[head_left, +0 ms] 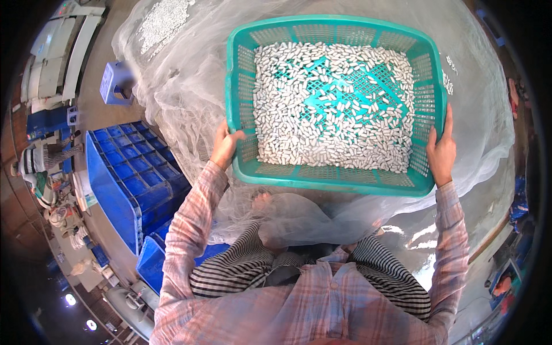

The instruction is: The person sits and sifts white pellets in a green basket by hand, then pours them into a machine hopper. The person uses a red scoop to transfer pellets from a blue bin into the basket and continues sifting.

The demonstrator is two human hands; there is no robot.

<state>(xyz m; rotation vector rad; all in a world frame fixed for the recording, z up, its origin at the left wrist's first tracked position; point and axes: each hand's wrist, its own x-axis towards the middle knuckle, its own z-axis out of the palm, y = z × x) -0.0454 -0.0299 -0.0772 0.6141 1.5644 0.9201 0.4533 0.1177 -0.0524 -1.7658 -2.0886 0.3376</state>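
Note:
Between my hands is a green plastic basket (336,185) with slotted walls and a lattice floor. Many small whitish, capsule-shaped pieces (287,123) lie in it, thick along the left and near sides. Toward the far middle they thin out and the green floor shows through. My left hand (225,144) grips the left wall, thumb on the rim. At the right wall my right hand (441,154) holds the rim, with fingers stretched along the outside. The basket is above a sheet of white netting (190,115) spread over the floor.
A pile of similar white pieces (164,24) lies on the netting at the far left, with smaller clusters (448,83) right of the basket. Blue crates (135,178) stand at my left. Beyond them are a small purple stool (117,84) and another person (35,164).

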